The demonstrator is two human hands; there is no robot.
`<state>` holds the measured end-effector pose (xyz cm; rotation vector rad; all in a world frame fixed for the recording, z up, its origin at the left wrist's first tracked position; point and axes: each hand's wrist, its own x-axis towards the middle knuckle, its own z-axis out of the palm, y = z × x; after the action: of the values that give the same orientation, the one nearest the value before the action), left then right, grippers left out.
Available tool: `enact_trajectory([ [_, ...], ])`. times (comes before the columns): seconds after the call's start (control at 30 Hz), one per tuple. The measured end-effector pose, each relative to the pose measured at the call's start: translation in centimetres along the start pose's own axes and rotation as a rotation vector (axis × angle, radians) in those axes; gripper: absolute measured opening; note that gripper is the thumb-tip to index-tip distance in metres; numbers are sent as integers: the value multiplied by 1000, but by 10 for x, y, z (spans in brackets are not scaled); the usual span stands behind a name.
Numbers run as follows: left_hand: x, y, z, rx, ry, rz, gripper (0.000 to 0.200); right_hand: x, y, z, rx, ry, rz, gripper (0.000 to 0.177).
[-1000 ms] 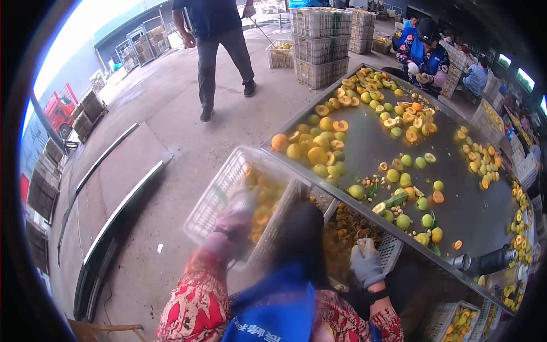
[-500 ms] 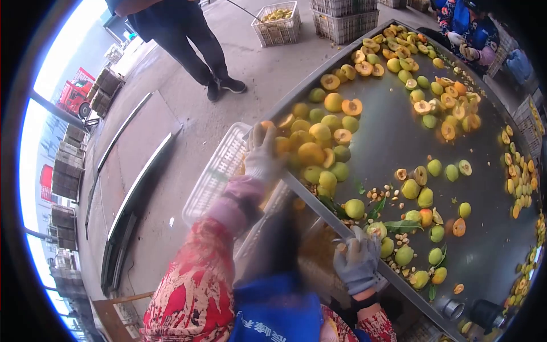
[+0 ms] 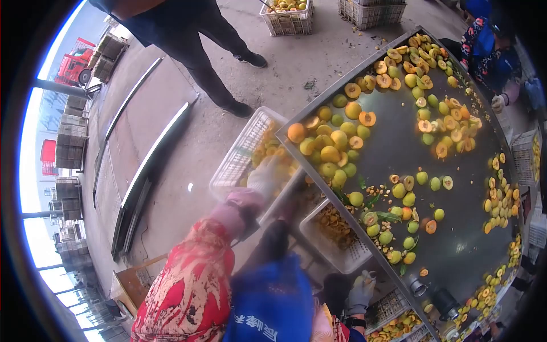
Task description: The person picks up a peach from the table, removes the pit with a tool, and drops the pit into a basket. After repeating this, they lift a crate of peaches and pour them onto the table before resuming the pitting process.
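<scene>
My left hand, in a pale glove, reaches into a white plastic basket beside the metal table. Yellow fruit pieces lie in the basket around it. Motion blurs its fingers, so whether they hold fruit is unclear. Below the table's near edge is my right hand, in a grey glove, its fingers curled round something too small to make out. Whole and halved green and orange fruit lie on the metal table, with pits and leaves near its edge.
A second white basket holding brownish pieces stands under the table edge. Crates of fruit are at the lower right. A person in dark trousers stands beyond the first basket. Another person's gloved hand is at the table's far right.
My left hand has moved off the fruit at the table's corner into the basket. My right hand has dropped away from the table edge. The view has shifted, and the standing person's legs are wider apart.
</scene>
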<state>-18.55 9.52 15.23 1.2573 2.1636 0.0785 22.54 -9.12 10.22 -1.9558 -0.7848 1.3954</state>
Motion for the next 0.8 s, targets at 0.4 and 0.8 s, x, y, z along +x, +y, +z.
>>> enact_trajectory([
  [0.4, -440, -249, 87, -115, -359, -945, 50, 38, -57, -133, -160, -139, 159, 25],
  [0.8, -425, -242, 103, -698, -329, -731, 41, -17, -31, -61, -489, -308, 142, 13],
])
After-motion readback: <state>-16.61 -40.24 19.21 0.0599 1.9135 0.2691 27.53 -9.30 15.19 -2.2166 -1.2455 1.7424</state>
